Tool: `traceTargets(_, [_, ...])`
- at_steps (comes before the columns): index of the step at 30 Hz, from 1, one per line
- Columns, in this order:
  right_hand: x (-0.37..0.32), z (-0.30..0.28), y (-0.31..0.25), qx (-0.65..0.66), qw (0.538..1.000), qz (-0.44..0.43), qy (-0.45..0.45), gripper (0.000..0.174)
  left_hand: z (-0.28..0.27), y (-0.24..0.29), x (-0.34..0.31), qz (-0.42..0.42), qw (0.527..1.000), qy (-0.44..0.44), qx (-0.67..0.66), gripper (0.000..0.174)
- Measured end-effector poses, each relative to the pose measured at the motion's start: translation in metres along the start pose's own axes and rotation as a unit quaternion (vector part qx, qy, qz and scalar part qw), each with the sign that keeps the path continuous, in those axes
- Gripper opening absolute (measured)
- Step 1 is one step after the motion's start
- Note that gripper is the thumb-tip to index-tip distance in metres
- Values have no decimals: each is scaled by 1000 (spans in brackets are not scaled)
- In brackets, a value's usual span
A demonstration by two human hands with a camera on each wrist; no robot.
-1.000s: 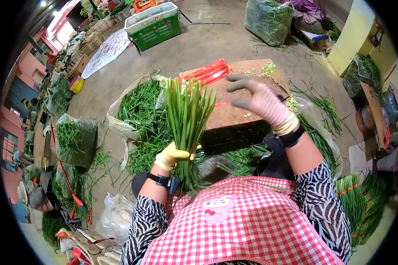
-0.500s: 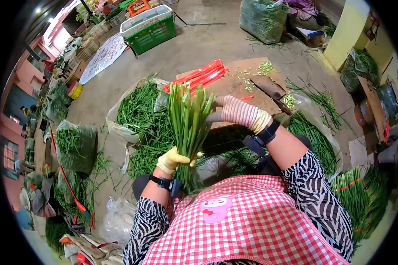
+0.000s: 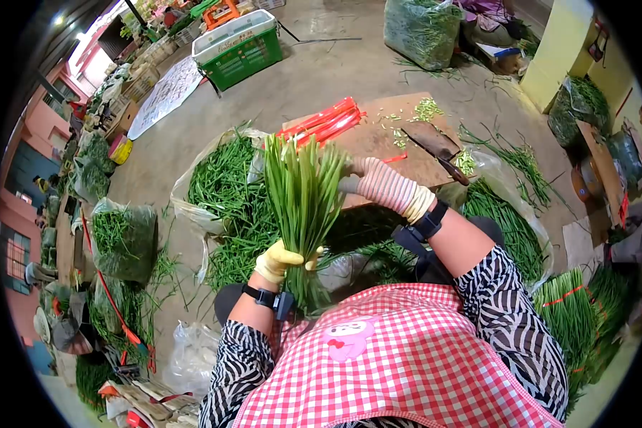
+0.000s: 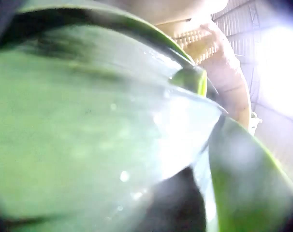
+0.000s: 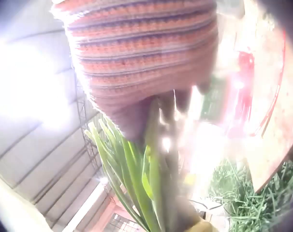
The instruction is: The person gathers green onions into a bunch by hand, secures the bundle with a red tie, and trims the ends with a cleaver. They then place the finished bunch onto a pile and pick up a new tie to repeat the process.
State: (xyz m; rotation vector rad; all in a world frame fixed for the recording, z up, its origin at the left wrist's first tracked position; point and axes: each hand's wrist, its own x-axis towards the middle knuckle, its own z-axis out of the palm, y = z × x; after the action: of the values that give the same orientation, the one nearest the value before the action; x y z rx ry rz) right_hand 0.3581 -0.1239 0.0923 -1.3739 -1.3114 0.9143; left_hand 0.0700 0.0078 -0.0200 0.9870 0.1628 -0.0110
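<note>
My left hand (image 3: 282, 261), in a yellow glove, grips a thick upright bunch of chives (image 3: 303, 189) around its lower part. The pale cut ends fan out at the top, and the leaves hang below the fist. My right hand (image 3: 385, 184), in a pink striped glove with grey fingertips, is at the bunch's upper right side. In the right wrist view the striped glove (image 5: 146, 53) has stalks (image 5: 137, 174) between its thumb and fingers; some fingertips are hidden. Blurred green leaves (image 4: 79, 130) fill most of the left wrist view.
Ahead stands a low wooden board (image 3: 378, 175) with red ribbons (image 3: 328, 121), a cleaver (image 3: 435, 146) and chopped bits (image 3: 426, 108). Bags of loose chives (image 3: 228, 175) flank it. Tied bundles (image 3: 567, 307) lie at right. A green crate (image 3: 239, 53) stands farther off.
My right hand has come from above the board, left and down to the bunch, uncovering the cleaver. The left hand keeps its grip; the bunch's top shifts slightly left.
</note>
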Motion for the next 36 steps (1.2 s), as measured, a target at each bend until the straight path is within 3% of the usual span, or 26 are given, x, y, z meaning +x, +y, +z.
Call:
traceTargets(3, [2,0,6,-7,999,31,15,33,4,3,2,8,1000,9,18,63])
traceTargets(6, [-3,2,-3,68,994,-13,80,27,4,3,3,8,999,11,32,63])
traceTargets(10, [4,-24,-11,183,955,-146,184,29,1,-1,0,13,1000,19,14,62])
traceTargets(12, [-5,-52,-28,399,886,-145,186,33,0,-1,-3,19,999,38,1,60])
traceTargets(14, [-21,-69,-52,406,878,-160,195,32,-2,-2,-4,23,999,43,14,59])
traceTargets(16, [-25,-75,-68,318,926,-117,166,33,1,2,-2,26,998,47,27,57])
traceTargets(17, [-28,-63,-71,241,950,-27,196,36,4,3,-2,26,997,67,38,58])
traceTargets(20, [-31,-24,-105,3,991,55,126,42,13,7,3,23,992,94,79,60])
traceTargets(22, [-16,-8,-85,-138,981,71,116,46,21,10,6,13,990,107,92,64])
traceTargets(23, [-1,-3,-44,-249,951,-75,169,52,23,9,6,7,989,110,100,65])
traceTargets(26, [7,-2,-49,-364,917,20,161,48,18,9,7,-9,989,93,111,63])
traceTargets(28, [14,-3,-51,-380,907,52,174,47,14,7,8,-23,991,77,106,58])
traceTargets(29, [16,-4,-52,-387,902,68,180,47,14,3,8,-4,987,85,133,66])
traceTargets(32, [21,-9,-39,-369,915,30,159,46,17,5,9,-1,989,86,118,66])
traceTargets(33, [26,-10,-36,-304,943,59,124,47,15,4,9,-1,990,79,116,64])
traceTargets(36, [34,-19,-24,-246,963,84,66,51,12,1,7,-9,990,77,120,62])
